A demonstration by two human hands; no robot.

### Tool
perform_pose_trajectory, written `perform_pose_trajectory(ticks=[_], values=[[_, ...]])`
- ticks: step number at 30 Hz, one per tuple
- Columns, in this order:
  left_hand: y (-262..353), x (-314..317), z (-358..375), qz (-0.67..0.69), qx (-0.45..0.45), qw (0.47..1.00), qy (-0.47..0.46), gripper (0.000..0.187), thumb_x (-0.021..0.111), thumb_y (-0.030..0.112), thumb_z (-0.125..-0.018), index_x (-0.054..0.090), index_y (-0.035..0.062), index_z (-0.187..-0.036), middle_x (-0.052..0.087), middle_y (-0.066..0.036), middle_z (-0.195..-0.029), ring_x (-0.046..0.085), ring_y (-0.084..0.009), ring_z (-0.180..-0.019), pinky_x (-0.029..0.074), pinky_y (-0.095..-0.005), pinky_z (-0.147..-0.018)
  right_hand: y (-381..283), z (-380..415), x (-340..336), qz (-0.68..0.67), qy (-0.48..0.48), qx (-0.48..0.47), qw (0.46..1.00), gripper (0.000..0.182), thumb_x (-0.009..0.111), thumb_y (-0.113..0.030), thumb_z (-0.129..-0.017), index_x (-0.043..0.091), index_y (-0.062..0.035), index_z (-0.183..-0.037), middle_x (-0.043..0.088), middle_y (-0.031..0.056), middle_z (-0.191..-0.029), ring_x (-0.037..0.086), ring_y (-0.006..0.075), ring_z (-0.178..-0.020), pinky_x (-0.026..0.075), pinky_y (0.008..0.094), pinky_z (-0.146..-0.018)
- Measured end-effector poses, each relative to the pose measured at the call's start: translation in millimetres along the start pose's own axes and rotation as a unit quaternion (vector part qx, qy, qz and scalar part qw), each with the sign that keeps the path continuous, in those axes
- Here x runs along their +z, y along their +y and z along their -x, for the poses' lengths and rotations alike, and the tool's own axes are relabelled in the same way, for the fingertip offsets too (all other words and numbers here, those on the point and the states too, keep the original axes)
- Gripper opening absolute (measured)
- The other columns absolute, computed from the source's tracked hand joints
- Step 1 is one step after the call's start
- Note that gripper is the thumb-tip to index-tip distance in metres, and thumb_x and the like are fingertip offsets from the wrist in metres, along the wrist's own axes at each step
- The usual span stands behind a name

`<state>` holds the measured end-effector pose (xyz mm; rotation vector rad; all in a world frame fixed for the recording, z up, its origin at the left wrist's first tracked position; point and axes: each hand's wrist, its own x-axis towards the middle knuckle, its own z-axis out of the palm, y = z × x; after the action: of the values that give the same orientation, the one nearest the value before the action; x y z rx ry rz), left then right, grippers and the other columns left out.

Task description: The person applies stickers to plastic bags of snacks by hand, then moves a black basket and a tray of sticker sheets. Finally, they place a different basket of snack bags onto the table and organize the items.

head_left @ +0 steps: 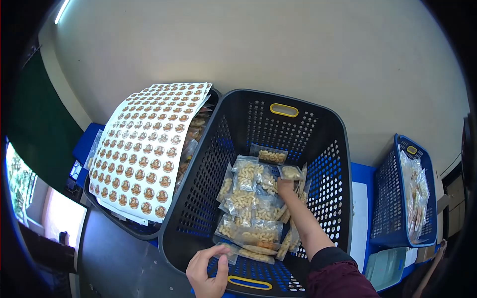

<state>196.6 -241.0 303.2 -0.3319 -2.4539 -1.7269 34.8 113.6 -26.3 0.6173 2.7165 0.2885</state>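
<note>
Nearest me, my left hand pinches a snack bag at the black basket's near wall; my right hand grips another bag deeper in. Light, crinkly, slippery; best pinched by the corner.

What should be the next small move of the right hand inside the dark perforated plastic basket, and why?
Probably to close the right hand on the small clear snack bag at its fingertips and lift it. The hand already reaches deep into the dark perforated plastic basket, touching that bag atop the pile, while the left hand rests near the front rim on another bag.
</note>
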Motion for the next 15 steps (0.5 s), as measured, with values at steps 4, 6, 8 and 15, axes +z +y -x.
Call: perform_pose_trajectory(ticks=[4, 6, 8, 15], values=[[-2.8, -0.3, 1.1, -0.021, 0.025, 0.999, 0.010, 0.013, 0.053, 0.002, -0.077, 0.058, -0.0036, -0.087, 0.064, -0.012, -0.076, 0.061, -0.0176, -0.073, 0.045, -0.0265, -0.069, -6.8, 25.0, -36.8, 0.173, 0.007, -0.066, 0.983, 0.028, 0.047, -0.019, -0.081, 0.061, -0.0145, -0.105, 0.052, 0.0071, -0.115, 0.042, 0.0227, -0.112, 0.020, 0.0412, -0.096], [-11.9, -2.8, -0.3, -0.031, 0.057, 0.998, 0.005, 0.012, 0.053, 0.002, -0.077, 0.058, -0.0038, -0.087, 0.064, -0.012, -0.076, 0.061, -0.0175, -0.072, 0.045, -0.0266, -0.069, -10.2, 37.7, -58.6, 0.135, 0.068, -0.065, 0.986, 0.022, 0.049, -0.021, -0.080, 0.066, -0.0156, -0.093, 0.052, 0.0060, -0.113, 0.041, 0.0215, -0.111, 0.022, 0.0380, -0.094], [-11.9, -3.0, -0.1, -0.024, 0.049, 0.998, 0.015, 0.012, 0.053, 0.002, -0.077, 0.058, -0.0029, -0.087, 0.064, -0.011, -0.075, 0.060, -0.0176, -0.071, 0.045, -0.0272, -0.068, -14.5, 51.9, -95.2, 0.070, 0.085, -0.068, 0.992, 0.022, 0.050, -0.022, -0.079, 0.066, -0.0151, -0.093, 0.053, 0.0067, -0.111, 0.040, 0.0225, -0.112, 0.022, 0.0380, -0.094], [-13.4, -1.4, 3.2, -0.010, 0.054, 0.998, 0.014, 0.010, 0.051, 0.002, -0.081, 0.057, -0.0029, -0.087, 0.063, -0.009, -0.074, 0.059, -0.0129, -0.069, 0.044, -0.0246, -0.066, -24.6, 84.3, -190.4, -0.092, 0.306, -0.102, 0.942, 0.013, 0.056, -0.017, -0.072, 0.067, -0.0092, -0.074, 0.061, 0.0100, -0.083, 0.057, 0.0259, -0.086, 0.035, 0.0406, -0.084]])
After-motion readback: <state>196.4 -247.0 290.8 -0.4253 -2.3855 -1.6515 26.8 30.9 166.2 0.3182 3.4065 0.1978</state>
